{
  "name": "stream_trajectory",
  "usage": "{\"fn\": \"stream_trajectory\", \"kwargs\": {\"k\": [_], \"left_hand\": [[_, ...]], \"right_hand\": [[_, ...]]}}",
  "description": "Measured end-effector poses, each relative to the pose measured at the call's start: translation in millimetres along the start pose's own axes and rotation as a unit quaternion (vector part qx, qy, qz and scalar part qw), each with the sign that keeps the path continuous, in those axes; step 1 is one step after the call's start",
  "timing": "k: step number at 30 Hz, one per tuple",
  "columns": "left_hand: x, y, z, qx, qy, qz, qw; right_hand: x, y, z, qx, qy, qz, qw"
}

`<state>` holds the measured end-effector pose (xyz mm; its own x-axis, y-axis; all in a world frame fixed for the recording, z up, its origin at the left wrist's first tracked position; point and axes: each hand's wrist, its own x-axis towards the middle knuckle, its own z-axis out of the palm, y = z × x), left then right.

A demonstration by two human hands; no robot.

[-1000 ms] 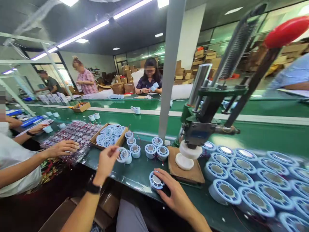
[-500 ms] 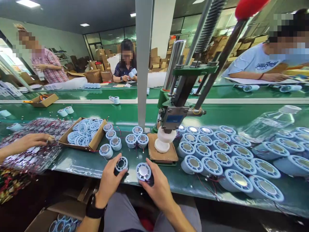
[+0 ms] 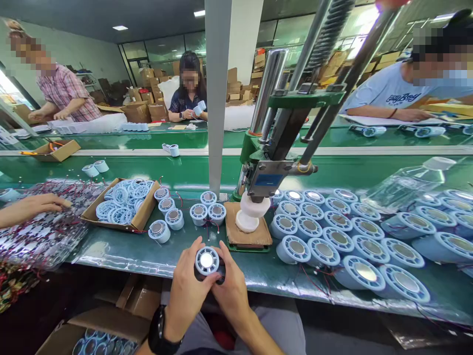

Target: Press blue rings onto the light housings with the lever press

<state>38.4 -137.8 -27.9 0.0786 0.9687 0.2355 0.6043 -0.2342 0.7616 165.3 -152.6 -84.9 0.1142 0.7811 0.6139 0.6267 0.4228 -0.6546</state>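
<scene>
Between my two hands, just over the bench's front edge, is a round light-blue motor housing. It has a slotted ring on top and a shiny metal disc in its centre. My left hand is closed around its left side, thumb at the front. My right hand grips the right side, where a dark part shows below. Just beyond them stands a hand-lever press. Its upper white pad hangs over a white round seat, which holds no housing.
A cardboard box of light-blue rings stands left, near several loose housings. Rows of housings and a plastic bottle fill the right. A co-worker's hand reaches over wired parts at left. A grey post rises behind.
My hands have come together. The slotted ring in my left hand and the housing in my right were apart; now both hands hold one housing with a ring on top.
</scene>
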Motion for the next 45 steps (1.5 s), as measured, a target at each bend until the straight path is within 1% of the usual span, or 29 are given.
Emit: {"fn": "stream_trajectory", "kwargs": {"k": [5, 8, 11, 13, 15, 16, 17, 18, 19, 20, 21, 22, 23, 24, 25, 26, 27, 28, 29, 30, 31, 33, 36, 39, 41, 42, 43, 44, 45], "left_hand": [[-4.1, 0.8, 9.8, -0.008, 0.034, -0.01, 0.999], [-2.8, 2.3, 10.6, -0.025, 0.035, -0.027, 0.999], [-2.5, 1.1, 12.1, -0.043, 0.043, -0.038, 0.997], [-3.7, -2.0, 14.9, -0.056, 0.039, -0.027, 0.997], [-5.3, -6.0, 17.9, -0.07, 0.019, -0.009, 0.997], [-5.9, -7.9, 18.9, -0.077, 0.006, -0.004, 0.997], [-6.0, -9.4, 19.0, -0.085, -0.004, -0.006, 0.996], [-5.4, -9.9, 18.3, -0.092, -0.01, -0.014, 0.996], [-4.0, -9.3, 16.7, -0.097, -0.013, -0.027, 0.995], [-1.3, -7.2, 14.3, -0.101, -0.013, -0.041, 0.994], [2.7, -3.2, 11.7, -0.104, -0.015, -0.052, 0.993], [8.5, 2.6, 9.2, -0.108, -0.019, -0.06, 0.992], [16.0, 10.3, 7.4, -0.114, -0.027, -0.062, 0.991], [25.3, 19.5, 6.9, -0.123, -0.034, -0.059, 0.99], [36.2, 29.8, 8.1, -0.134, -0.039, -0.05, 0.989], [48.3, 40.5, 11.3, -0.144, -0.041, -0.037, 0.988], [61.0, 51.0, 16.5, -0.156, -0.042, -0.022, 0.987], [73.7, 60.7, 23.5, -0.168, -0.042, -0.008, 0.985], [85.6, 69.1, 31.8, -0.182, -0.041, 0.003, 0.982], [96.1, 75.9, 40.9, -0.199, -0.044, 0.009, 0.979], [105.0, 80.8, 50.3, -0.218, -0.049, 0.013, 0.975], [117.5, 85.4, 68.2, -0.264, -0.062, 0.016, 0.962], [125.5, 82.7, 88.2, -0.318, -0.095, 0.02, 0.943], [125.7, 77.1, 98.1, -0.342, -0.121, 0.021, 0.932], [120.3, 74.9, 97.8, -0.353, -0.129, 0.036, 0.926], [115.5, 73.7, 94.8, -0.351, -0.126, 0.046, 0.927], [109.2, 71.8, 89.3, -0.341, -0.117, 0.058, 0.931], [102.0, 68.5, 81.0, -0.32, -0.1, 0.07, 0.939], [94.3, 63.1, 70.1, -0.287, -0.073, 0.085, 0.951]], "right_hand": [[1.6, -2.3, -0.2, 0.0, 0.014, -0.003, 1.0], [4.6, -3.5, -2.7, 0.008, -0.014, 0.001, 1.0], [7.8, -4.1, -6.7, 0.023, -0.076, -0.001, 0.997], [10.8, -4.0, -13.2, 0.013, -0.13, 0.0, 0.991], [19.2, -4.7, -28.3, -0.021, -0.208, -0.003, 0.978], [27.5, -6.3, -40.9, -0.04, -0.252, -0.019, 0.967], [39.8, -9.4, -57.5, -0.059, -0.282, -0.045, 0.957], [56.6, -14.7, -78.2, -0.076, -0.288, -0.079, 0.951], [78.3, -22.6, -102.4, -0.093, -0.265, -0.117, 0.953], [104.7, -33.2, -129.2, -0.111, -0.214, -0.156, 0.958], [135.2, -45.9, -157.1, -0.132, -0.133, -0.187, 0.964], [168.8, -59.8, -184.4, -0.158, -0.051, -0.203, 0.965], [204.2, -73.7, -209.4, -0.188, 0.019, -0.212, 0.959], [239.7, -86.2, -230.4, -0.216, 0.094, -0.202, 0.951], [273.6, -96.2, -246.2, -0.234, 0.154, -0.183, 0.942], [304.3, -102.8, -256.4, -0.22, 0.182, -0.162, 0.945], [330.4, -106.0, -261.2, -0.194, 0.178, -0.132, 0.955], [351.0, -106.1, -261.3, -0.166, 0.163, -0.105, 0.967], [365.7, -103.7, -258.1, -0.135, 0.143, -0.082, 0.977], [375.0, -99.8, -252.9, -0.106, 0.129, -0.066, 0.984], [379.7, -95.0, -247.1, -0.082, 0.128, -0.06, 0.987], [380.5, -85.7, -237.2, -0.036, 0.147, -0.071, 0.986], [379.7, -78.0, -231.5, -0.003, 0.162, -0.08, 0.983], [386.3, -82.9, -235.5, -0.013, 0.164, -0.064, 0.984], [381.2, -93.5, -242.5, -0.018, 0.166, -0.047, 0.985], [370.0, -99.9, -246.4, -0.017, 0.165, -0.047, 0.985], [350.8, -105.7, -249.7, -0.011, 0.169, -0.059, 0.984], [323.0, -109.6, -251.5, -0.002, 0.163, -0.082, 0.983], [286.9, -110.3, -251.0, 0.008, 0.156, -0.116, 0.981]]}}
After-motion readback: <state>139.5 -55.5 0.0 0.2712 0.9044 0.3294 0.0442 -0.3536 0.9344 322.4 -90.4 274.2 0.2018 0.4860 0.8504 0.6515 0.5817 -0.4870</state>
